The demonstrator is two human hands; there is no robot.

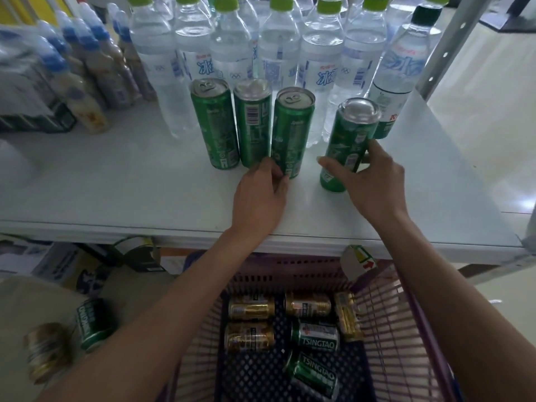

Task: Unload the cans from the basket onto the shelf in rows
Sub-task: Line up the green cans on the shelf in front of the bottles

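Observation:
Three tall green cans stand side by side on the white shelf (116,181): a left one (214,123), a middle one (253,120) and a right one (290,129). My left hand (261,195) grips the base of the right one. A fourth green can (348,140) stands apart to the right, upside down and tilted, with my right hand (374,184) closed around its lower part. Below the shelf edge sits the purple basket (388,309), holding several gold cans (251,308) and green Tsingtao cans (317,338) lying on their sides.
Clear water bottles with green caps (278,44) line the shelf right behind the cans. Blue-capped drink bottles (87,82) stand at the back left. A grey shelf upright (446,50) rises at the right. Two loose cans (92,323) lie on something pale at the lower left.

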